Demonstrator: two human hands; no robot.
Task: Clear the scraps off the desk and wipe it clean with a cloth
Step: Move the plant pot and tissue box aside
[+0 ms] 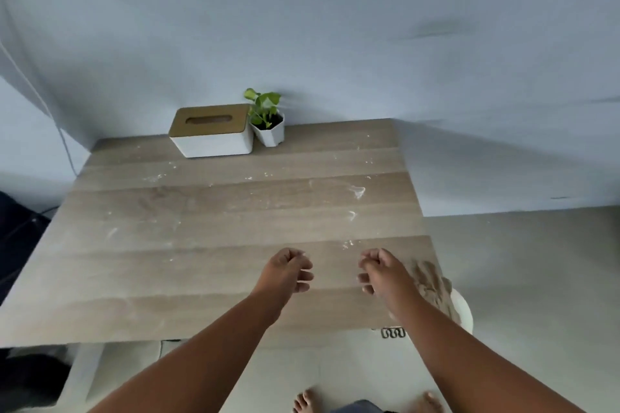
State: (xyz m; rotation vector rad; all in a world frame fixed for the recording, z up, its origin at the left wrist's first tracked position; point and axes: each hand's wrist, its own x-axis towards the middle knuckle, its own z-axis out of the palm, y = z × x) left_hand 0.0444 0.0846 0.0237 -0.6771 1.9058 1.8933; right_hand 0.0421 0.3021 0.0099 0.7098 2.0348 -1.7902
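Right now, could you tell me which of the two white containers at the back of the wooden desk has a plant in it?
The small white angular pot, right of the white tissue box with its slotted wooden lid.

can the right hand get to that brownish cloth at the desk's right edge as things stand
Probably yes: the cloth lies right beside the right hand, near the desk edge, and nothing stands between them.
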